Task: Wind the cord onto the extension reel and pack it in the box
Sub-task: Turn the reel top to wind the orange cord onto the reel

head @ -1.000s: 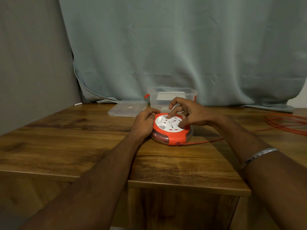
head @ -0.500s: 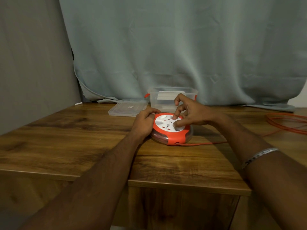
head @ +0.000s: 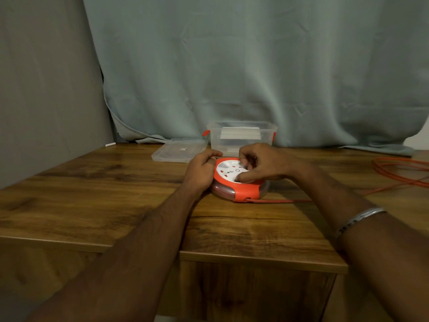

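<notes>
L hand (head: 201, 171) cupping reel (head: 239, 182), R hand (head: 262, 165) on top

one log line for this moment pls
stage: winding | left hand: steadies reel | right hand: on white face | cord: mostly loose on table | box: open, lid beside

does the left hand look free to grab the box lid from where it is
Probably not yet: the left hand is wrapped round the reel, steadying it. The clear lid lies flat on the table just beyond, with nothing between, so once it lets go the way looks free.
</notes>
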The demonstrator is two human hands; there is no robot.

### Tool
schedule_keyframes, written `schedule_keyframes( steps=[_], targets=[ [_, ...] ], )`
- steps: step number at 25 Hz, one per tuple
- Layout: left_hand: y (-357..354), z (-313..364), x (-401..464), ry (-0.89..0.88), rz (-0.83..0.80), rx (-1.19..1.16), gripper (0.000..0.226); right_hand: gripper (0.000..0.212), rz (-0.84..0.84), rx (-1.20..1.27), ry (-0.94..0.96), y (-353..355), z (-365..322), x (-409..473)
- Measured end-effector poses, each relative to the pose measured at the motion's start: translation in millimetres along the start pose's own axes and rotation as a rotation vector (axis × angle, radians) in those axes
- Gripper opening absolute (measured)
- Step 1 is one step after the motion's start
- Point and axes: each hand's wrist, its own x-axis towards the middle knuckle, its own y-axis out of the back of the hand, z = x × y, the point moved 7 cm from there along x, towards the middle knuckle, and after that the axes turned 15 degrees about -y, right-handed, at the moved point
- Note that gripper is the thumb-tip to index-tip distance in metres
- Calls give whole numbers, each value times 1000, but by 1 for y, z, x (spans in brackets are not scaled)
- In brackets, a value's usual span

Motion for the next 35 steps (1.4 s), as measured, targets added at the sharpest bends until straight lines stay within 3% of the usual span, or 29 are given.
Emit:
schedule_keyframes(
  steps=[4,8,10,12,17,24,29,35],
  targets=[
    [0,-1,0,-2,-10,6,32,53,91,-177,-42,-1,-8,0],
    [0,2,-1,-11,-7,-17,31,52,182,-239,-5,-7,-17,1],
    [1,2,-2,-6,8,-32,31,39,201,-212,23,-5,-21,1],
    [2,0,-2,5,21,-48,33,13,147,-56,42,1,-19,1],
    [0,1,-3,8,-12,-43,34,62,-47,93,43,7,2,4],
    [-1,2,-5,36,-26,-50,36,85,-154,118,19,8,15,6],
    [-2,1,-4,39,-33,-38,38,86,-168,118,-1,8,17,5],
    [-2,-1,-3,47,-27,-4,39,61,-59,58,0,7,8,2]
  ],
)
